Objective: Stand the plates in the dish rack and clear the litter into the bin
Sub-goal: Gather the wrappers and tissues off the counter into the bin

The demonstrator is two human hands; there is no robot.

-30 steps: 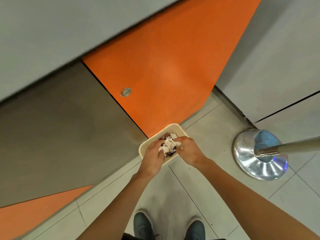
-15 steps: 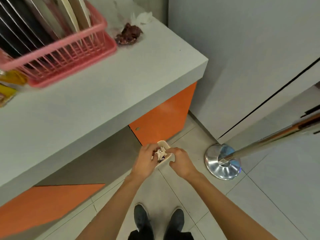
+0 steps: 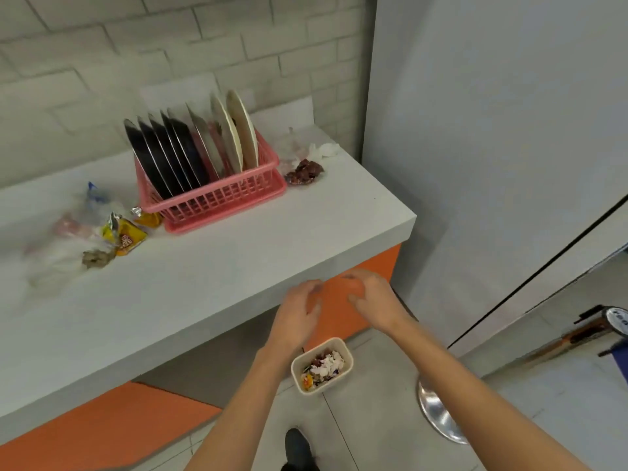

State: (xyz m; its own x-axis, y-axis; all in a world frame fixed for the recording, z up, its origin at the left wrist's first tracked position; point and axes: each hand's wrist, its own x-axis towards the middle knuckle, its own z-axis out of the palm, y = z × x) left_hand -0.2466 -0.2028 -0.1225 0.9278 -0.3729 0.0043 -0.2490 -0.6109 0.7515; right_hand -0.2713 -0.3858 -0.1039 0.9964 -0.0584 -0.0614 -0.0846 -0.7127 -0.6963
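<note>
A pink dish rack on the grey counter holds several dark and pale plates standing on edge. A small cream bin sits on the floor below the counter edge, with crumpled paper and wrappers in it. My left hand and my right hand hang empty above the bin, near the counter's front edge, fingers loosely bent. Yellow snack wrappers, a brown crumpled scrap and clear plastic lie left of the rack. A dark red wrapper and white tissue lie to its right.
A grey wall panel stands right of the counter. A shiny metal post base rests on the floor at the right. My shoe is on the tiled floor below the bin. Orange cabinet fronts run under the counter.
Both hands have let go of the litter in the bin and risen toward the counter edge. My view has lifted from the floor up to the counter and rack.
</note>
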